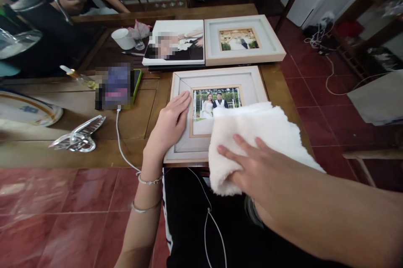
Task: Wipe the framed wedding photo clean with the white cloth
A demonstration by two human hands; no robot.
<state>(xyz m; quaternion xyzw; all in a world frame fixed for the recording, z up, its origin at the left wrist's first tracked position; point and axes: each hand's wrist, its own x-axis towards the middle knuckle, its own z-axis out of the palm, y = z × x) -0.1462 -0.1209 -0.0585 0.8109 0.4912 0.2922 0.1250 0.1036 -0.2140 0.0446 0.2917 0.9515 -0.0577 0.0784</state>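
Observation:
In front of me on the wooden table lies a light wood picture frame [182,148] with a small photo of two people set in a pale mat. My left hand [171,121] rests flat on its left side, fingers stretched toward the photo's edge. A white fluffy cloth [252,123] covers the frame's lower right part and hangs over the near edge. My right hand [248,163] presses on this cloth; its fingers are spread on top, and the thumb looks tucked into a fold.
Behind stand a second framed photo [273,49] and a white-edged photo panel [179,26]. Leftward are a charging phone [115,87], a dropper bottle [82,79], a clear hair claw [78,135], a plate [31,108] and a white cup [123,39]. Another person's hand [71,4] shows at the far left.

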